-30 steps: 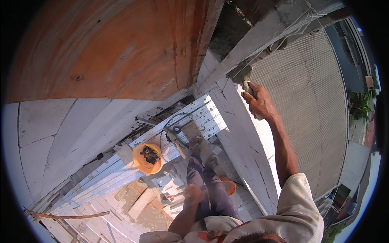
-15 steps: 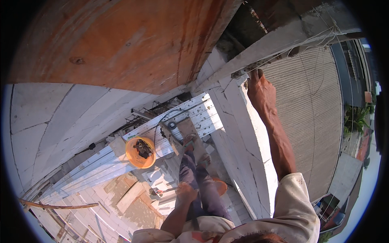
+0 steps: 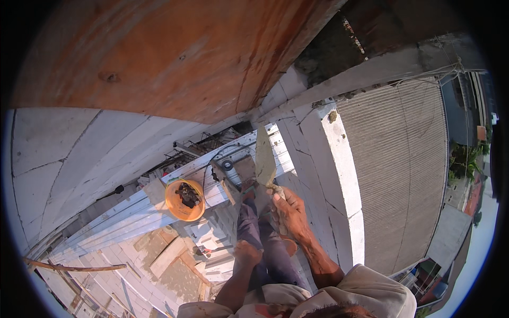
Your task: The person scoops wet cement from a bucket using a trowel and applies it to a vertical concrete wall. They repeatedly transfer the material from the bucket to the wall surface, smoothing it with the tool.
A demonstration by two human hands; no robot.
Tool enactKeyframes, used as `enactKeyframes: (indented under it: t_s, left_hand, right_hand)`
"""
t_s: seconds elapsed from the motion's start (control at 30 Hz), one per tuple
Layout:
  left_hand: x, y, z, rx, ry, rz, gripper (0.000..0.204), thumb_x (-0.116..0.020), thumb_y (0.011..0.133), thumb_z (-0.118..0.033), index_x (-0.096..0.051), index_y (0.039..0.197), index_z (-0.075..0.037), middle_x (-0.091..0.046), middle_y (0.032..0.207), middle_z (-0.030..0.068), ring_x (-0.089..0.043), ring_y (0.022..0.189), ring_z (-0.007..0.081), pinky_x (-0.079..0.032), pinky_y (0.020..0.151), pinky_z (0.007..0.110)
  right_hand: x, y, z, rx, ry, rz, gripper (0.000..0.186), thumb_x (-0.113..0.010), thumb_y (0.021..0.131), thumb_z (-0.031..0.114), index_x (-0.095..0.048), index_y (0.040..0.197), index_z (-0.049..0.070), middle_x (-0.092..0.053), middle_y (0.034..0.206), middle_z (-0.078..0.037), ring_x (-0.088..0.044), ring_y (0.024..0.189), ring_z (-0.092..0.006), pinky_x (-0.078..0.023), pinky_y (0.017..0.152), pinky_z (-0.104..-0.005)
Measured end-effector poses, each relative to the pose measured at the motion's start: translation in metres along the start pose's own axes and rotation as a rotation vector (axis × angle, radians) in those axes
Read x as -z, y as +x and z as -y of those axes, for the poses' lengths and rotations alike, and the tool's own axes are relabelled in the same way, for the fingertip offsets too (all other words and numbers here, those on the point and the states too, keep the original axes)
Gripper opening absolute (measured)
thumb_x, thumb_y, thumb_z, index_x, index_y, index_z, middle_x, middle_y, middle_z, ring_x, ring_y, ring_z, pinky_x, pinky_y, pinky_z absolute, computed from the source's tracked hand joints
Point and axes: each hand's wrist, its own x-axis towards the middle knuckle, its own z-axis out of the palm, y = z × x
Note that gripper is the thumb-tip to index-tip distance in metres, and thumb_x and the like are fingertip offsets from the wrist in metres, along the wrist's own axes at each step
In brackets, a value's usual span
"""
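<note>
My right hand (image 3: 290,214) is closed round the handle of a pointed trowel (image 3: 265,156), held in front of my legs with its grey-smeared blade pointing away from me. My left hand (image 3: 248,252) rests against my left leg; how its fingers lie is hidden. Just right of the trowel stands a white block wall (image 3: 342,175). A dab of mortar (image 3: 332,116) sticks to its sunlit face near the concrete beam (image 3: 366,79).
An orange bucket (image 3: 173,203) with dark stuff inside stands left of my feet on pale metal sheeting (image 3: 122,217). A stained wooden panel (image 3: 143,58) hangs overhead at the upper left. Beyond the wall, a corrugated roof (image 3: 397,175) spreads to the right.
My right hand has come down and left from the joint under the beam to in front of my legs. The trowel now shows plainly in it. My left hand has barely moved.
</note>
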Motion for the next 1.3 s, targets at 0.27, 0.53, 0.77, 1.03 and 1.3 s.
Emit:
enactKeyframes:
  t_s: [0.27, 0.53, 0.77, 1.03, 1.3]
  left_hand:
    - [0.032, -0.008, -0.007, 0.123, -0.122, 0.111, 0.108, -0.082, 0.076, -0.060, -0.037, 0.146, 0.010, -0.051, 0.142, 0.0218, -0.052, 0.132, 0.0383, -0.044, 0.109, 0.052]
    - [0.034, -0.007, -0.005, 0.113, -0.049, 0.101, 0.112, -0.081, 0.076, -0.065, -0.036, 0.146, 0.010, -0.053, 0.139, 0.0227, -0.055, 0.130, 0.0388, -0.046, 0.108, 0.052]
    - [0.023, -0.002, -0.004, 0.100, -0.007, 0.060, 0.110, -0.081, 0.075, -0.066, -0.038, 0.143, 0.009, -0.055, 0.135, 0.0214, -0.058, 0.124, 0.0382, -0.049, 0.103, 0.051]
    - [0.015, -0.001, -0.004, 0.091, 0.032, 0.027, 0.109, -0.081, 0.074, -0.067, -0.039, 0.141, 0.009, -0.055, 0.133, 0.0204, -0.060, 0.121, 0.0369, -0.050, 0.101, 0.051]
    - [0.011, 0.000, -0.002, 0.093, 0.046, 0.005, 0.110, -0.081, 0.072, -0.069, -0.041, 0.139, 0.008, -0.056, 0.129, 0.0190, -0.062, 0.115, 0.0342, -0.052, 0.097, 0.049]
  right_hand:
    - [-0.094, 0.140, 0.068, 0.340, 0.871, -0.063, 0.041, -0.044, 0.109, 0.053, -0.047, 0.096, 0.015, -0.040, 0.065, -0.001, -0.038, 0.045, -0.0140, -0.037, 0.041, -0.0317]
    - [-0.083, 0.198, 0.114, 0.309, 0.895, -0.055, 0.038, -0.044, 0.109, 0.048, -0.044, 0.090, 0.015, -0.040, 0.066, 0.000, -0.038, 0.048, -0.0159, -0.036, 0.045, -0.0341]
    - [-0.034, 0.180, 0.107, 0.406, 0.209, -0.205, 0.041, -0.041, 0.110, 0.047, -0.047, 0.090, 0.012, -0.041, 0.061, -0.001, -0.037, 0.040, -0.0150, -0.035, 0.038, -0.0335]
    - [-0.090, 0.160, 0.080, 0.422, 0.980, -0.080, 0.042, -0.045, 0.107, 0.055, -0.042, 0.089, 0.017, -0.038, 0.066, -0.001, -0.037, 0.047, -0.0162, -0.035, 0.041, -0.0333]
    - [-0.105, 0.198, 0.138, 0.377, 1.100, -0.135, 0.032, -0.042, 0.108, 0.041, -0.041, 0.088, 0.016, -0.039, 0.071, 0.000, -0.038, 0.053, -0.0154, -0.038, 0.050, -0.0327]
